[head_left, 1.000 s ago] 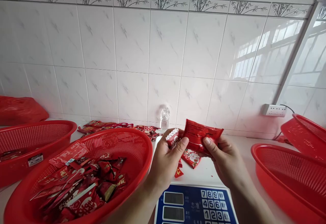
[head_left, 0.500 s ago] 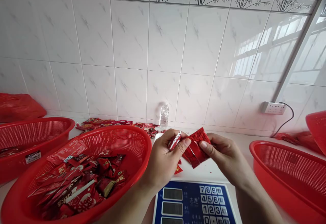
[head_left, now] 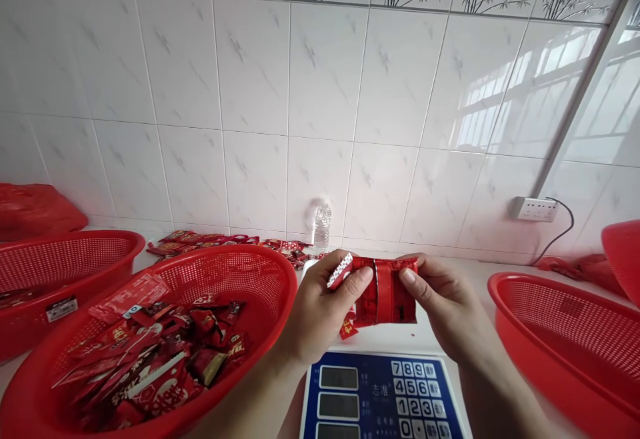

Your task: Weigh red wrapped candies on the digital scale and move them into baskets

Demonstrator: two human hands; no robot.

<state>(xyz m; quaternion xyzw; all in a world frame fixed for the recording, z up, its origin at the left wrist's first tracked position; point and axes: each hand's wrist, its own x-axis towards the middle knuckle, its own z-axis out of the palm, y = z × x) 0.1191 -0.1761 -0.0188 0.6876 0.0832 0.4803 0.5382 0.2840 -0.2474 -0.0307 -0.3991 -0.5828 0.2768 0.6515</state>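
Note:
Both hands hold a flat red packet [head_left: 389, 292] above the scale's platform. My left hand [head_left: 320, 309] pinches its left top corner and also clasps a small red-and-white wrapped sweet [head_left: 339, 271] between thumb and fingers. My right hand [head_left: 445, 306] pinches the packet's right top corner. The packet hangs upright with its face toward me. Below it, a small red sweet [head_left: 349, 328] lies on the scale [head_left: 383, 396], whose blue panel with keypad and displays faces me.
A red perforated basket [head_left: 210, 279] full of red wrapped sweets stands at left, with another red basket [head_left: 65, 252] behind it. A further red basket [head_left: 560, 332] stands at right. Loose packets [head_left: 220, 242] and a water bottle [head_left: 323, 226] stand by the tiled wall. A power strip [head_left: 533, 208] lies at right.
The red packet has been turned from a tilted, crumpled hold to hanging flat between both hands. Another packet seen on the scale a second ago is out of sight.

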